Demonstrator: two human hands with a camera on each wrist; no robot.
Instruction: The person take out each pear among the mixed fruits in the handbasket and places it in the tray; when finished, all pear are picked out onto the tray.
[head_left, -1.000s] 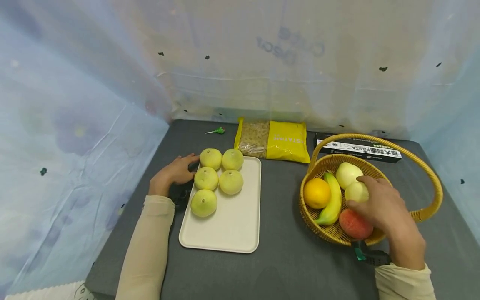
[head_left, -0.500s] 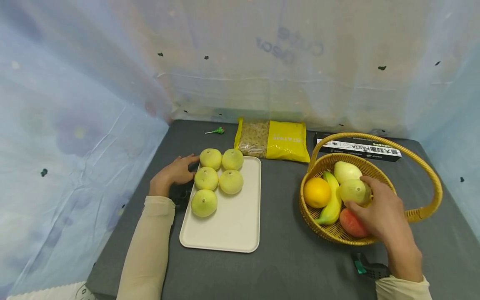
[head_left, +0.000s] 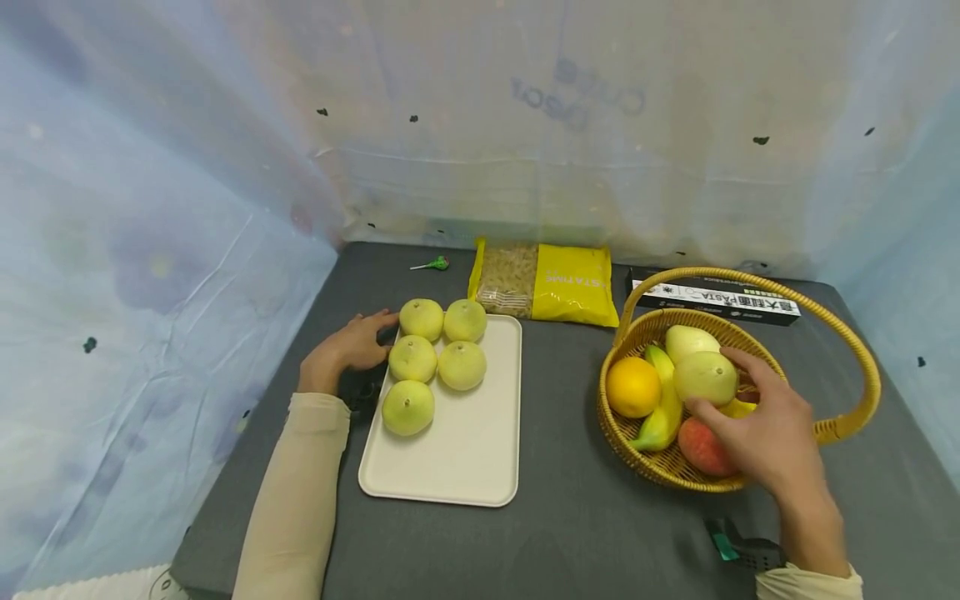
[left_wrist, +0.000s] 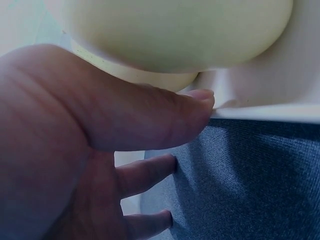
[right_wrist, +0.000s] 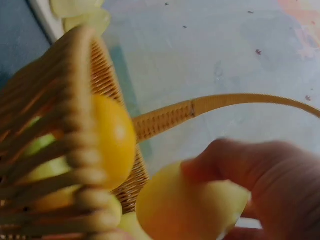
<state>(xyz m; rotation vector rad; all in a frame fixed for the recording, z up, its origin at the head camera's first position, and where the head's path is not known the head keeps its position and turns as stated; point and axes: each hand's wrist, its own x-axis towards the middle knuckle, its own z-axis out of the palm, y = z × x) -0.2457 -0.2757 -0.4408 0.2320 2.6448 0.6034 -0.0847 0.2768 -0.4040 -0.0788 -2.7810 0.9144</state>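
Note:
In the head view my right hand (head_left: 776, 433) holds a round yellow-green fruit (head_left: 705, 379), like a small melon, between thumb and fingers over the wicker basket (head_left: 637, 468). The right wrist view shows the thumb against this fruit (right_wrist: 175, 205). Below and around it in the basket are an orange (head_left: 633, 387), a banana (head_left: 663, 408), a peach (head_left: 707, 448) and another pale green fruit (head_left: 688, 340). At the left, my left hand (head_left: 354, 343) rests beside a white tray (head_left: 468, 446) bearing several similar fruits (head_left: 461, 365). Its thumb touches the tray's edge; the fingers are spread.
A yellow pasta bag (head_left: 573, 283) lies behind the tray. To its left is a green lollipop (head_left: 439, 262). A black-and-white pasta box (head_left: 750, 304) lies behind the basket, whose tall handle (head_left: 862, 358) arches over the right side. Cloth walls enclose the grey table (head_left: 558, 500).
My right hand has drawn the round fruit slightly up and left from the other fruit, uncovering something yellow beneath it. The left hand and the tray have stayed still.

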